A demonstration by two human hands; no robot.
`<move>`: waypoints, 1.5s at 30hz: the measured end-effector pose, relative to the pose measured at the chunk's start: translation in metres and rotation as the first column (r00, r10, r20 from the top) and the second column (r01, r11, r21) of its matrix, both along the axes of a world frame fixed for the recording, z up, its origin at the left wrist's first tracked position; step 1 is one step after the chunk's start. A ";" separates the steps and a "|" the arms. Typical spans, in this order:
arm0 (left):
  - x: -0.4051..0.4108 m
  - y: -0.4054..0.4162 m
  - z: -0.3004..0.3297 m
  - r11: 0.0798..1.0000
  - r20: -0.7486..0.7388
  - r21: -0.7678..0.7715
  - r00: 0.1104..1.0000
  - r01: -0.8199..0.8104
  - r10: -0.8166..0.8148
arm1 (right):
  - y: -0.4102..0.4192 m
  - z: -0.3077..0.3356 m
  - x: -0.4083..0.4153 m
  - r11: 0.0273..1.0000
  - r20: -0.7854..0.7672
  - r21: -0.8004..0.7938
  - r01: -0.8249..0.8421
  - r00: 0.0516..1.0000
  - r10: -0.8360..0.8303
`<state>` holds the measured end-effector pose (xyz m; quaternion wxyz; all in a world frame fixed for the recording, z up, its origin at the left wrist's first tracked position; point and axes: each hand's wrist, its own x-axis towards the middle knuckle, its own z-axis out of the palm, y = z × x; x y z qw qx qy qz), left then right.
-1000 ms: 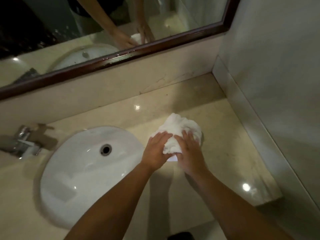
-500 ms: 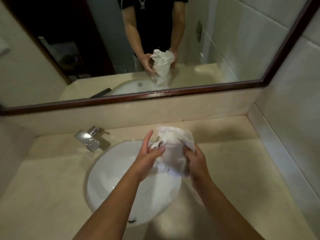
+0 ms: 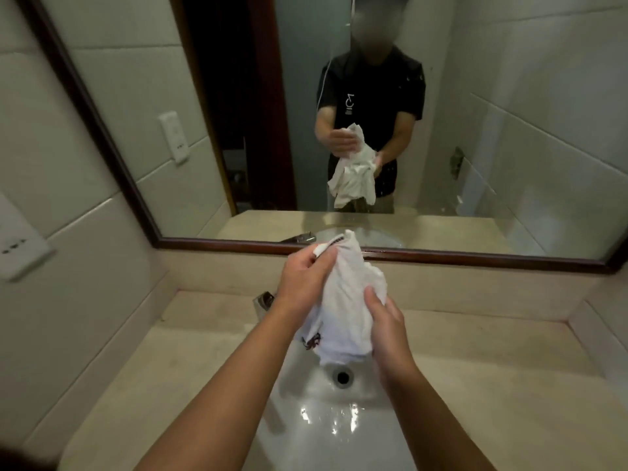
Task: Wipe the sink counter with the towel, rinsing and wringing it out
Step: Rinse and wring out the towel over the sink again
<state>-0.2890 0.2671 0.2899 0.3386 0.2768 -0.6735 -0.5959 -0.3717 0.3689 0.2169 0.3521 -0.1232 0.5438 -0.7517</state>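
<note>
Crumpled white cloth towel (image 3: 343,300) held up in the air over the white oval ceramic sink basin (image 3: 306,433), hanging roughly vertical, its lower end just above the round metal drain hole (image 3: 343,376), not touching the bowl as far as visible

Left hand (image 3: 302,283) grips the towel's upper part: fingers curled round the cloth, thumb and forefinger pinching a folded edge near the top

Right hand (image 3: 387,331) grips the lower right side: thumb pressed into the fabric, remaining fingers wrapped behind it and hidden, so their spread can't be told

Small dark red-black mark (image 3: 311,342) on the towel's lower left edge; too small to tell what it is

Basin contents: wet sheen and water droplets on the near slope below the drain, no standing water, nothing else inside

Beige polished stone counter (image 3: 509,385) surrounds the basin. Chrome metal faucet (image 3: 263,300) sits at the back left rim, mostly hidden behind the left forearm

Dark wood-framed wall mirror (image 3: 441,258) above the backsplash reflects the person in a black T-shirt holding the same towel. White wall socket plate (image 3: 20,249) on the left tiled wall
</note>
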 end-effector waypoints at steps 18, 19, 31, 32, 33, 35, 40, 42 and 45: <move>0.010 -0.029 0.137 0.987 -0.279 0.084 0.954 0.137 -0.108 | -0.031 0.039 0.003 0.972 0.076 0.081 -0.220 0.974 0.214; 0.006 -0.028 0.143 0.992 -0.278 0.056 0.956 0.117 -0.097 | -0.030 0.040 0.005 0.969 0.053 0.086 -0.230 0.973 0.226; -0.007 -0.029 0.175 0.981 -0.286 -0.171 0.958 -0.088 0.036 | -0.025 0.096 0.022 0.982 -0.612 0.109 0.156 0.789 -0.057; -0.005 -0.029 0.178 0.978 -0.283 -0.179 0.958 -0.106 0.052 | -0.024 0.102 0.024 0.974 -0.643 0.068 0.217 0.756 -0.123; -0.003 -0.030 0.180 0.979 -0.293 -0.167 0.954 -0.115 0.062 | -0.024 0.105 0.025 0.971 -0.659 0.038 0.235 0.737 -0.152; 0.002 -0.031 0.184 0.986 -0.319 -0.113 0.944 -0.121 0.079 | -0.026 0.107 0.024 0.988 -0.589 -0.026 0.154 0.796 -0.139; 0.016 -0.036 0.186 0.995 -0.327 -0.063 0.944 -0.078 0.053 | -0.024 0.119 0.015 0.998 -0.563 0.006 -0.056 0.825 0.050; 0.021 -0.038 0.184 0.998 -0.373 -0.056 0.928 -0.013 -0.009 | -0.027 0.120 0.013 0.996 -0.683 0.092 0.020 0.729 0.048; 0.022 -0.036 0.189 0.995 -0.454 -0.082 0.887 0.054 -0.086 | -0.035 0.103 0.016 0.969 -0.585 0.105 -0.222 0.775 0.241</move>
